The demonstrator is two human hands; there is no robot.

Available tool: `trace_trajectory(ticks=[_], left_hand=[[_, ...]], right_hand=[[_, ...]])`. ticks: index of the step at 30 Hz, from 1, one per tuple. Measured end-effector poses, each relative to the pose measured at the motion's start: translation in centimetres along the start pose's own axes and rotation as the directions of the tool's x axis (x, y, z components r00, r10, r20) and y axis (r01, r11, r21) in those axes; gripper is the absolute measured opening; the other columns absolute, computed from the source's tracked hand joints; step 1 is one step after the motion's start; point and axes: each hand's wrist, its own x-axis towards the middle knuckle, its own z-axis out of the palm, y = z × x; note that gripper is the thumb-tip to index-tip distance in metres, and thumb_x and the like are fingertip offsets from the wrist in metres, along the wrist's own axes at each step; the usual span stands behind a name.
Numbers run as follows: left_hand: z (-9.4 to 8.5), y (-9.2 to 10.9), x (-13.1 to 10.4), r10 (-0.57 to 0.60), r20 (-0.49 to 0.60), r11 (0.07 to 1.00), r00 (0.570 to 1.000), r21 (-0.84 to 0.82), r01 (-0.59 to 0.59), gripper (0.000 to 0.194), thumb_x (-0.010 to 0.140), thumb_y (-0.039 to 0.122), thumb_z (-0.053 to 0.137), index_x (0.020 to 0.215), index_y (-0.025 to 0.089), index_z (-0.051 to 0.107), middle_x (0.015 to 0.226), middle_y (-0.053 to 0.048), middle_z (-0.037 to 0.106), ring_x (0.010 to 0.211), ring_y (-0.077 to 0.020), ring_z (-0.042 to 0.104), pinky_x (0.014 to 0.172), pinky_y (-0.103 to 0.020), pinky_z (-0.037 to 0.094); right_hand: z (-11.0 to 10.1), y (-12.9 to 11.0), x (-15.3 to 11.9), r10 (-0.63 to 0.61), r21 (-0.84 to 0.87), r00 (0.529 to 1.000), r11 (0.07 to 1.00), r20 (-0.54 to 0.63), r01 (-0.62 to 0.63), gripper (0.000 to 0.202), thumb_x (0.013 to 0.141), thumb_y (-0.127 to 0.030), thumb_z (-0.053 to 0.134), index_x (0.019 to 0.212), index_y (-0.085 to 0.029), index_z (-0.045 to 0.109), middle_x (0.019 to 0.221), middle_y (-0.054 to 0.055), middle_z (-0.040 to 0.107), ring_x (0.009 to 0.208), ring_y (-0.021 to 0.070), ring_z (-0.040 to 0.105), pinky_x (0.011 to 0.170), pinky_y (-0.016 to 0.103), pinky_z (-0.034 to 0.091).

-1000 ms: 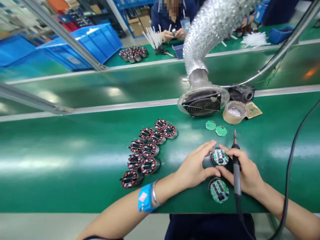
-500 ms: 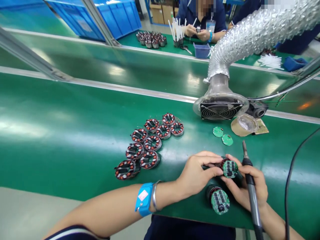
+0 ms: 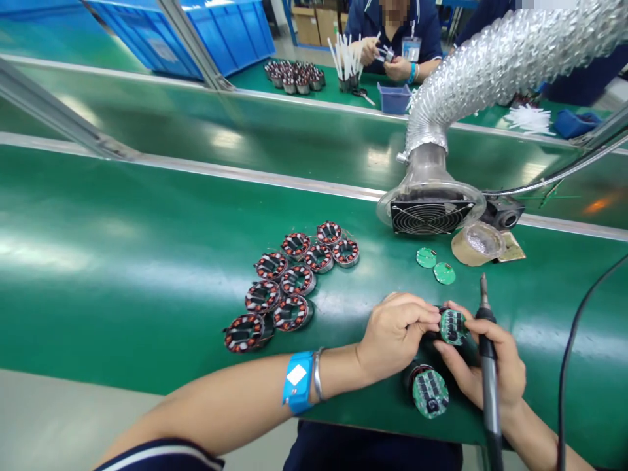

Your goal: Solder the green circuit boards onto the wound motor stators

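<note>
My left hand (image 3: pixel 397 332) has its fingers pinched at the left edge of a round green circuit board (image 3: pixel 452 326), which sits on a motor stator mostly hidden by my fingers. My right hand (image 3: pixel 493 366) steadies that board from the right with fingertips and thumb. A soldering iron (image 3: pixel 490 386) rests in the same hand, its tip pointing up and away from the board. Just below my hands, a second stator with a green circuit board (image 3: pixel 430 394) on it stands on the green bench. My left wrist wears a blue strap (image 3: pixel 298 381).
Several copper-wound stators (image 3: pixel 294 280) are grouped left of my hands. Two loose circuit boards (image 3: pixel 444 273) lie beyond them, near a tan cup (image 3: pixel 477 244). A fume extractor (image 3: pixel 432 212) with a silver duct (image 3: pixel 441 98) overhangs the bench. A cable (image 3: pixel 569 347) hangs at right. A co-worker (image 3: pixel 392 39) sits opposite.
My left hand has turned and drawn its fingers into a tighter pinch at the board's edge. The board has shifted slightly up, and the soldering iron stands a little more upright.
</note>
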Motion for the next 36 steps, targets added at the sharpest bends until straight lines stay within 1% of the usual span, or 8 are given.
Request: trace_trajectory(ticks=[4,8,11,15,19,24,28,36], left_hand=[[-0.7,-0.1,0.8,0.033,0.077,0.999,0.996,0.008,-0.034,0.015,0.089,0.016,0.059,0.086,0.018,0.074,0.092,-0.006,0.076,0.087,-0.0152,0.071,0.083,-0.030,0.059],[-1.5,-0.3,0.9,-0.144,0.096,0.987,0.985,-0.056,0.150,0.020,0.092,0.019,0.055,0.097,0.016,0.073,0.100,-0.008,0.074,0.096,-0.0173,0.069,0.089,-0.033,0.057],[-1.5,-0.1,0.5,-0.274,0.206,0.938,0.939,-0.160,0.308,0.024,0.090,0.023,0.058,0.107,0.014,0.071,0.108,-0.011,0.071,0.098,-0.0200,0.068,0.086,-0.033,0.057],[-1.1,0.5,-0.1,-0.363,0.326,0.852,0.873,-0.265,0.453,0.048,0.075,0.024,0.076,0.120,0.012,0.065,0.119,-0.014,0.066,0.103,-0.0242,0.066,0.089,-0.036,0.056],[-0.7,0.4,-0.1,-0.487,0.400,0.709,0.777,-0.339,0.619,0.062,0.074,0.033,0.078,0.129,0.011,0.059,0.116,-0.015,0.068,0.104,-0.0253,0.065,0.093,-0.039,0.053],[-1.1,-0.1,0.2,-0.529,0.473,0.570,0.704,-0.417,0.708,0.074,0.072,0.047,0.078,0.134,0.013,0.055,0.125,-0.015,0.065,0.115,-0.0270,0.062,0.102,-0.039,0.046],[-1.2,-0.2,0.3,-0.521,0.486,0.541,0.701,-0.447,0.712,0.075,0.073,0.052,0.076,0.134,0.014,0.055,0.133,-0.014,0.061,0.125,-0.0299,0.055,0.109,-0.042,0.039],[-1.7,0.0,0.2,-0.446,0.531,0.610,0.720,-0.408,0.679,0.074,0.078,0.047,0.074,0.140,0.016,0.047,0.137,-0.013,0.058,0.129,-0.0285,0.052,0.110,-0.041,0.039]], right_hand=[[-0.2,0.7,0.0,0.129,0.276,0.990,0.951,0.051,-0.138,0.046,0.079,-0.024,0.073,0.116,-0.022,0.045,0.112,0.016,0.071,0.103,0.0296,0.069,0.090,0.045,0.059],[-0.6,0.5,0.4,0.214,0.456,0.972,0.859,0.096,-0.234,0.043,0.082,-0.023,0.071,0.116,-0.023,0.046,0.112,0.014,0.072,0.106,0.0279,0.068,0.091,0.043,0.059],[-0.6,0.3,0.7,0.230,0.517,0.968,0.820,0.099,-0.247,0.044,0.079,-0.023,0.074,0.114,-0.025,0.048,0.110,0.012,0.073,0.103,0.0262,0.070,0.090,0.038,0.059],[-0.3,0.4,0.9,0.268,0.540,0.959,0.795,0.092,-0.274,0.049,0.073,-0.026,0.081,0.111,-0.026,0.049,0.111,0.011,0.073,0.104,0.0263,0.069,0.089,0.036,0.059],[-0.3,0.9,0.9,0.271,0.553,0.960,0.791,0.066,-0.261,0.051,0.070,-0.031,0.084,0.108,-0.026,0.050,0.123,0.014,0.067,0.108,0.0273,0.067,0.085,0.035,0.061],[-0.7,0.5,1.0,0.203,0.553,0.978,0.809,0.056,-0.200,0.047,0.075,-0.023,0.079,0.113,-0.024,0.050,0.125,0.015,0.066,0.109,0.0264,0.067,0.079,0.031,0.062],[-0.6,0.2,0.9,0.179,0.541,0.983,0.823,0.046,-0.175,0.050,0.075,-0.013,0.077,0.114,-0.024,0.048,0.127,0.014,0.064,0.104,0.0248,0.069,0.081,0.035,0.062],[-0.2,0.8,0.5,0.089,0.462,0.996,0.882,0.029,-0.092,0.054,0.075,-0.014,0.077,0.118,-0.022,0.046,0.124,0.015,0.066,0.099,0.0246,0.071,0.084,0.039,0.061]])
